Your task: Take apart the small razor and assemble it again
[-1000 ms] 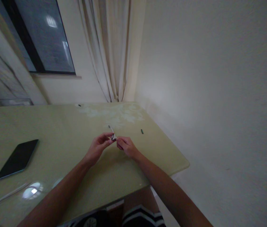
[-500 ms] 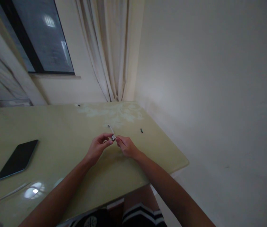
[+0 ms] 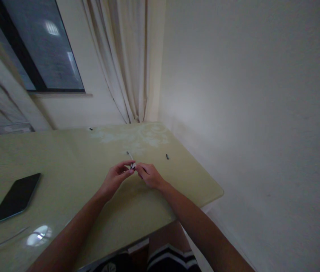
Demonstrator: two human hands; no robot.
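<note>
Close together over the table, my two hands meet at a small black-and-white object (image 3: pixel 133 166) that is too small to name. My left hand (image 3: pixel 117 175) pinches it between thumb and fingertips. The fingers of my right hand (image 3: pixel 148 175) are closed at its right side, and what lies inside that pinch is mostly hidden. Just beyond the fingertips is a thin white strip (image 3: pixel 130 155) with a grey end; I cannot tell whether it is joined to the held object.
The pale yellow-green table (image 3: pixel 188 185) meets a wall on the right. A small dark piece (image 3: pixel 167 156) lies right of my hands, another (image 3: pixel 91 129) near the back edge. On the left lie a black tablet (image 3: pixel 17 197) and a whitish cable (image 3: pixel 4 241).
The view has shifted slightly, so the scene sits a little further left. Both hands keep their pinch, and the small object between them seems turned a little.
</note>
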